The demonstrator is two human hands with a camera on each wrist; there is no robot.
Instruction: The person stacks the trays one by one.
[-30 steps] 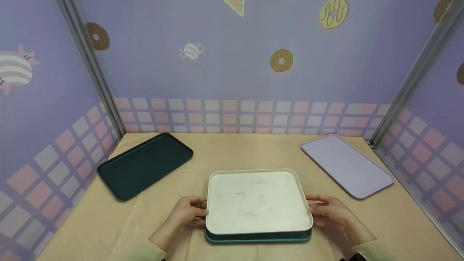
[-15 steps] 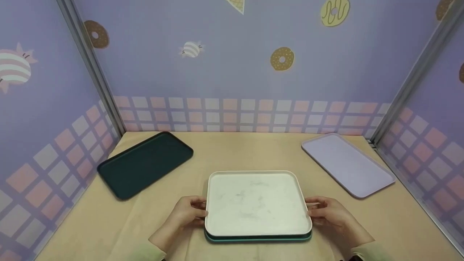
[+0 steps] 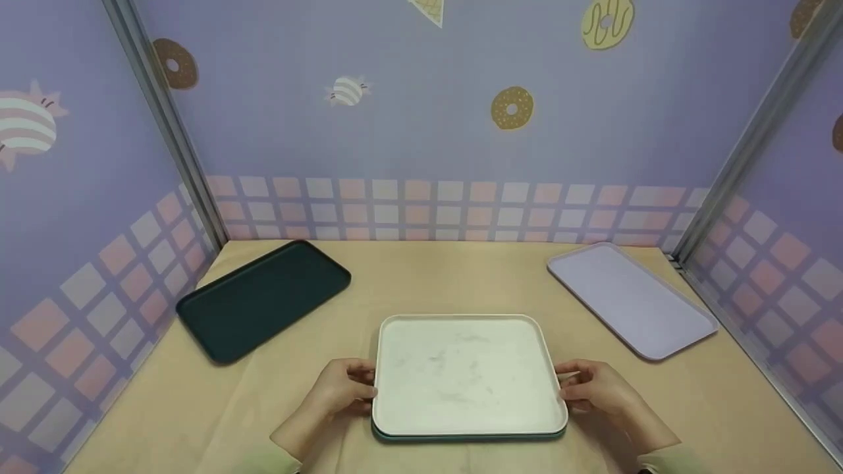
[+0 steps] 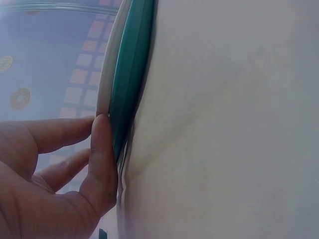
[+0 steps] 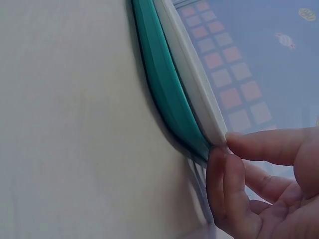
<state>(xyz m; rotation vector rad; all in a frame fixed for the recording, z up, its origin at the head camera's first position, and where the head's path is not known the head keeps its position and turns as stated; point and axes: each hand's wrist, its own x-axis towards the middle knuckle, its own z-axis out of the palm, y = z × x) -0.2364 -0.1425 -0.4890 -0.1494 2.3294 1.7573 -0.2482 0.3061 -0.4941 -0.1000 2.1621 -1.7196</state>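
A cream-white rectangular tray [image 3: 471, 375] with faint grey smudges lies over a teal tray [image 3: 469, 438], of which only a thin strip of the near rim shows in the head view. My left hand [image 3: 339, 388] pinches the white tray's left edge between thumb and fingers. On the opposite side, my right hand [image 3: 600, 390] pinches the right edge. Both wrist views show the white rim [image 5: 192, 74] stacked right on the teal wall [image 4: 132, 64], fingertips at the rims. The teal tray's inside is hidden.
A dark green tray [image 3: 263, 301] lies angled at the back left of the cloth-covered table [image 3: 448, 276]. At the back right is a pale lilac tray [image 3: 632, 299], also angled. Patterned walls [image 3: 421, 131] enclose the table at the back and sides.
Between my hands, the white tray has come down and slightly toward me. It now covers nearly all of the teal tray, whose visible front strip has narrowed. The other trays have stayed put.
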